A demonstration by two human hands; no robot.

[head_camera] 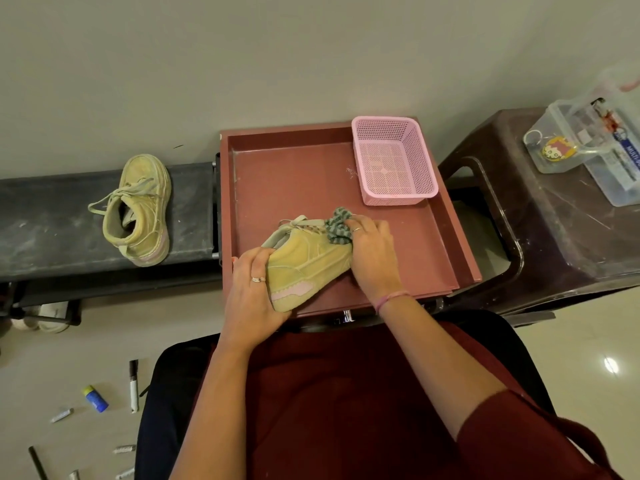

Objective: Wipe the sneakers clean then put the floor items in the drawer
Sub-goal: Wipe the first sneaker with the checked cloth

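A yellow-green sneaker (308,265) with pink trim lies on its side over the front of the open red-brown drawer (284,174). My left hand (252,292) grips its heel end. My right hand (370,251) holds a green checked cloth (337,225) bunched against the toe end. The second sneaker (142,209) stands on the dark low bench (52,220) to the left. On the floor at lower left lie a marker (133,386), a blue glue stick (96,398) and several small grey pieces (62,415).
A pink mesh basket (393,161) sits in the drawer's far right corner. A dark plastic stool (540,216) to the right carries a clear box (595,140) with a keyring. I sit on a black chair (162,393). White footwear (41,317) sits under the bench.
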